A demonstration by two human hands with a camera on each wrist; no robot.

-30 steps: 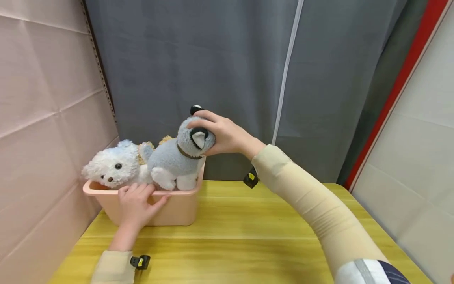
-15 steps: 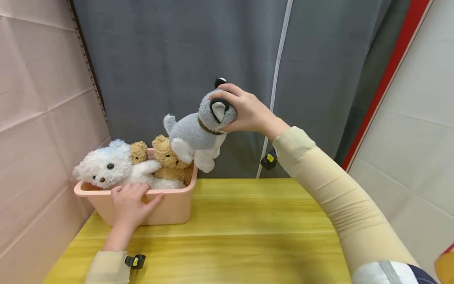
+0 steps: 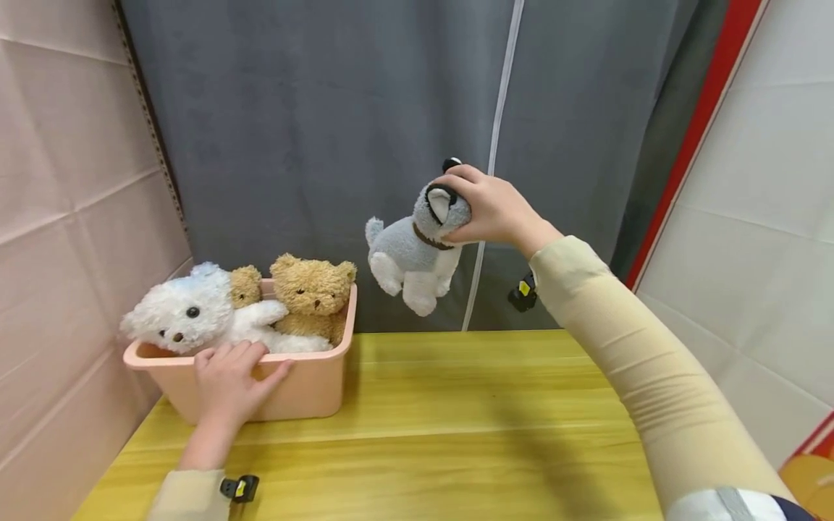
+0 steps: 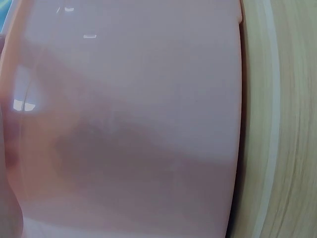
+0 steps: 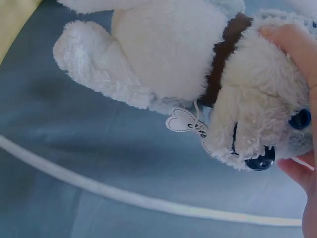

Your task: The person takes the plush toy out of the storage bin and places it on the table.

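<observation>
A grey and white plush husky with a brown collar hangs in the air above the table's back edge. My right hand grips it by the head. In the right wrist view the plush husky shows its white belly, dark nose and a bone-shaped tag. At the left stands a pink plastic bin, and my left hand holds its front rim, fingers over the edge. Inside lie a white plush dog, a tan teddy bear and another tan plush, mostly hidden.
The bin stands on a yellow wood-grain table, close to the pale left wall. A grey curtain hangs behind the table. A white panel with a red edge stands at the right. An orange object shows at the lower right.
My right hand has lifted the plush husky out of the bin and carried it right, uncovering the tan teddy bear. My left hand stays on the rim. The head view has shifted slightly.
</observation>
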